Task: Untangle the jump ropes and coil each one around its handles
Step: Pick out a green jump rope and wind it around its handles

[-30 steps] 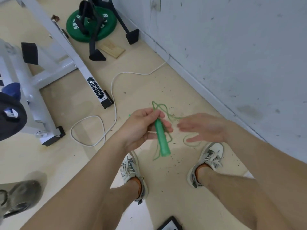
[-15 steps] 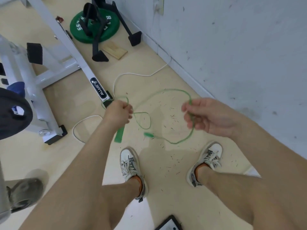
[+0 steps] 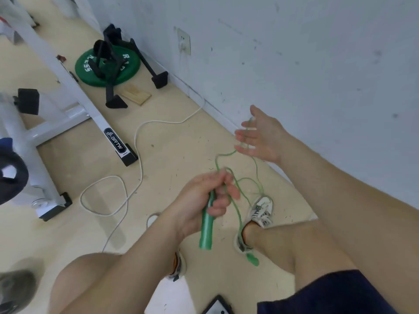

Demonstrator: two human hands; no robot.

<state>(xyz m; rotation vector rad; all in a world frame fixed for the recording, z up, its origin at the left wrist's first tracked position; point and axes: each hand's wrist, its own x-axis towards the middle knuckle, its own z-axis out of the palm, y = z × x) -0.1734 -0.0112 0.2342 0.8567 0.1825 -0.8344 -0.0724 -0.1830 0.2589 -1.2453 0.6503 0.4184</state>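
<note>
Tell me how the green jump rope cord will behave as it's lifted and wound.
Probably floppy: the cord sags in loose loops between the left hand and the right hand. Likely light, as it merely drapes over that hand's straight fingers. The free handle at its lower end may swing and snag the loops.

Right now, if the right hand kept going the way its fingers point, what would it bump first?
Probably nothing soon. The right hand holds straight fingers in the air above the floor, pointing toward the white machine frame. The way there looks free, though depth is hard to judge.
</note>
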